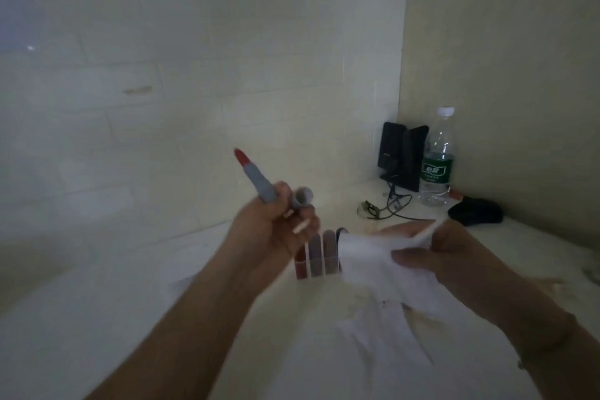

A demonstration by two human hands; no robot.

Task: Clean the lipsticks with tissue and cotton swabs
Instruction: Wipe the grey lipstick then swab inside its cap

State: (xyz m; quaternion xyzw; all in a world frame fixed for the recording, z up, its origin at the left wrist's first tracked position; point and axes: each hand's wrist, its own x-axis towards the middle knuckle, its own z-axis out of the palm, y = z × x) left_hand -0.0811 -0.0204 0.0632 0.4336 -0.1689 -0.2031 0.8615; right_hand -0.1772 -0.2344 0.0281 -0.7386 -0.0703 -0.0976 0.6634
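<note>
My left hand (pixel 276 227) holds an uncapped lipstick (pixel 256 177) with a grey tube and a red tip pointing up and to the left. The same hand also holds the grey cap (pixel 302 197) between its fingers. A white tissue (pixel 367 256) is pinched in my right hand (pixel 454 256), to the right of the lipstick and apart from it. Below my hands a clear holder (pixel 319 261) stands on the counter with several more lipsticks upright in it.
More white tissue (pixel 383 344) with small red stains lies on the pale counter near me. At the back right corner stand a water bottle (pixel 436 159), black devices (pixel 401 156) with cables, glasses (pixel 368 209) and a black pouch (pixel 475 211). Tiled walls enclose the counter.
</note>
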